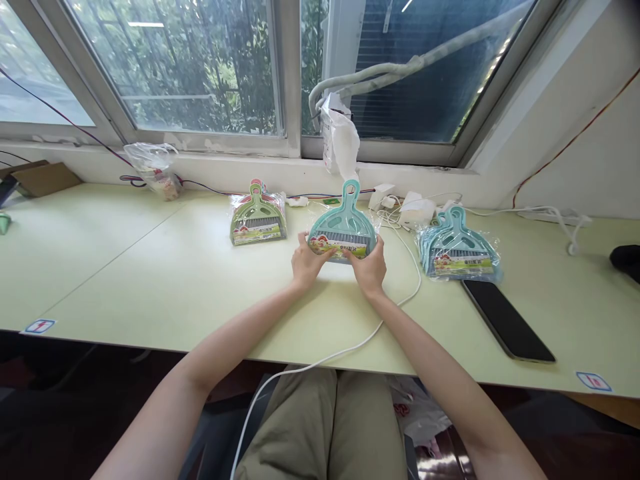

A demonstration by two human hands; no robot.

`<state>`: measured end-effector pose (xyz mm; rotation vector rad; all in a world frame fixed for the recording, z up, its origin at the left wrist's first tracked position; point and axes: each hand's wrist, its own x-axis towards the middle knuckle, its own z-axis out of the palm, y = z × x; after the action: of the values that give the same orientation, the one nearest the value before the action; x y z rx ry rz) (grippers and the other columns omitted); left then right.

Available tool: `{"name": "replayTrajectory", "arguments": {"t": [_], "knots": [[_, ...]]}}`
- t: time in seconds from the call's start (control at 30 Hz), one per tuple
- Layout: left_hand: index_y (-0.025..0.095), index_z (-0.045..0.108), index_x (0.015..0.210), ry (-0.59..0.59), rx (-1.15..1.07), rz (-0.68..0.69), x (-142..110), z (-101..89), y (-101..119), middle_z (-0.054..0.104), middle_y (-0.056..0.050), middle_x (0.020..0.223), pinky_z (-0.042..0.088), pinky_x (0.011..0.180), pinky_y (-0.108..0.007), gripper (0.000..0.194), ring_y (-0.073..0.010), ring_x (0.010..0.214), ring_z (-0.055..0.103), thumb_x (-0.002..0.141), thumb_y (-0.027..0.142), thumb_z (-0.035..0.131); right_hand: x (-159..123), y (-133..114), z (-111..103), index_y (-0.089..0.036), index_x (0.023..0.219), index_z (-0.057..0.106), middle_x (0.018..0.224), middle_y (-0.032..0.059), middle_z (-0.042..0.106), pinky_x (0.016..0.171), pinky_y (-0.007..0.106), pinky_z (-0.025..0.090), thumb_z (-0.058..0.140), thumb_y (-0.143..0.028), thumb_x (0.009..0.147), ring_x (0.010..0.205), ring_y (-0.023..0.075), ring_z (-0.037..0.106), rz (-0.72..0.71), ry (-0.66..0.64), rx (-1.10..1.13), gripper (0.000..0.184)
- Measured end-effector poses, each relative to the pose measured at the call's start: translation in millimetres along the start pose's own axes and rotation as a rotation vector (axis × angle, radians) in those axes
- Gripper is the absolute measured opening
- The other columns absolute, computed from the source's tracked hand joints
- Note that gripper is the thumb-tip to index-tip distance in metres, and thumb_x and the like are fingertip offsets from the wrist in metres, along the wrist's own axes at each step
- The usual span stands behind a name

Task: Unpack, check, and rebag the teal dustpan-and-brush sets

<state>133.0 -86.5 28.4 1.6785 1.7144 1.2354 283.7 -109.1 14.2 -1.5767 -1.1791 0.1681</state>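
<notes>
A teal mini dustpan-and-brush set (344,223) in clear wrap lies on the pale green table (150,280), handle pointing toward the window. My left hand (307,261) grips its near left corner. My right hand (370,267) grips its near right corner. To the left lies a green set (259,219) in plastic wrap. At the right sits a stack of teal sets (457,245), also wrapped.
A black phone (507,320) lies face down at the right. A white cable (395,313) runs across the table and off the front edge. White chargers (415,208) and a plastic bag (153,170) sit by the window sill. A cardboard box (43,177) is far left.
</notes>
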Motion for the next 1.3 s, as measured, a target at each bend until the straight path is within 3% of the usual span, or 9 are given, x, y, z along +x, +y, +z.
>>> {"name": "replayTrajectory", "arguments": {"t": [0.2,0.33,0.47,0.63,0.83,1.03,1.17,1.23,1.3], "knots": [[0.025,0.047,0.114,-0.024,-0.004,0.026,5,-0.7,-4,0.067,-0.006,0.090,0.041,0.071,-0.030,0.060,-0.0281,0.087,0.064,0.070,0.060,0.070,4,2,-3,-0.020,0.137,0.041,0.131,0.0169,0.058,0.093,0.048,0.046,0.065,-0.046,0.074,0.115,0.0343,0.058,-0.027,-0.023,0.009,0.073],[0.022,0.049,0.112,-0.040,-0.026,0.074,12,0.3,-11,0.068,-0.008,0.089,0.040,0.070,-0.030,0.039,-0.0262,0.084,0.064,0.087,0.052,0.052,17,12,-7,-0.020,0.131,0.054,0.121,0.0156,0.066,0.092,0.048,0.047,0.063,-0.039,0.077,0.106,0.0337,0.062,-0.045,-0.058,0.031,0.058],[0.022,0.050,0.109,-0.053,-0.043,0.122,17,0.6,-14,0.069,-0.008,0.091,0.040,0.070,-0.029,0.026,-0.0232,0.083,0.063,0.096,0.040,0.038,32,26,-10,-0.017,0.125,0.061,0.116,0.0137,0.069,0.086,0.042,0.052,0.063,-0.035,0.076,0.101,0.0288,0.066,-0.093,-0.130,0.218,0.052],[0.024,0.052,0.105,-0.021,0.046,0.065,17,-0.7,-13,0.070,-0.005,0.090,0.040,0.070,-0.028,0.026,-0.0220,0.084,0.064,0.096,0.044,0.039,43,34,-14,-0.015,0.124,0.063,0.111,0.0118,0.071,0.083,0.037,0.056,0.064,-0.038,0.076,0.098,0.0251,0.068,-0.104,-0.248,0.354,0.053],[0.024,0.052,0.100,-0.044,0.062,0.046,20,0.5,-18,0.070,-0.004,0.091,0.040,0.069,-0.028,0.020,-0.0222,0.085,0.064,0.095,0.041,0.043,39,34,-11,-0.011,0.118,0.065,0.105,0.0158,0.072,0.076,0.037,0.057,0.068,-0.046,0.072,0.092,0.0264,0.070,-0.042,-0.211,0.283,0.058],[0.022,0.050,0.094,-0.162,0.010,0.005,30,5.1,-30,0.071,-0.004,0.091,0.044,0.071,-0.027,0.020,-0.0198,0.083,0.064,0.094,0.041,0.044,37,51,-1,-0.011,0.117,0.067,0.098,0.0129,0.075,0.079,0.037,0.055,0.069,-0.050,0.070,0.088,0.0252,0.071,0.083,-0.282,0.261,0.061],[0.023,0.049,0.101,-0.238,0.000,-0.037,30,5.1,-30,0.070,-0.003,0.092,0.047,0.074,-0.030,0.022,-0.0189,0.081,0.065,0.096,0.041,0.037,41,64,0,-0.012,0.119,0.066,0.089,0.0079,0.076,0.076,0.036,0.056,0.070,-0.049,0.070,0.082,0.0240,0.071,0.133,-0.326,0.263,0.062],[0.022,0.047,0.113,-0.134,0.048,0.009,26,2.4,-28,0.067,-0.007,0.107,0.047,0.084,-0.034,0.024,-0.0210,0.098,0.063,0.096,0.037,0.039,43,69,0,-0.012,0.119,0.066,0.086,0.0071,0.076,0.075,0.036,0.056,0.071,-0.046,0.069,0.082,0.0239,0.071,0.163,-0.330,0.236,0.060],[0.021,0.042,0.124,0.040,0.121,0.189,22,-0.9,-24,0.057,-0.012,0.129,0.040,0.099,-0.039,0.033,-0.0235,0.121,0.052,0.094,0.034,0.044,44,71,0,-0.012,0.117,0.068,0.086,0.0077,0.076,0.074,0.035,0.056,0.072,-0.041,0.067,0.083,0.0243,0.071,0.198,-0.323,0.200,0.058]]}}
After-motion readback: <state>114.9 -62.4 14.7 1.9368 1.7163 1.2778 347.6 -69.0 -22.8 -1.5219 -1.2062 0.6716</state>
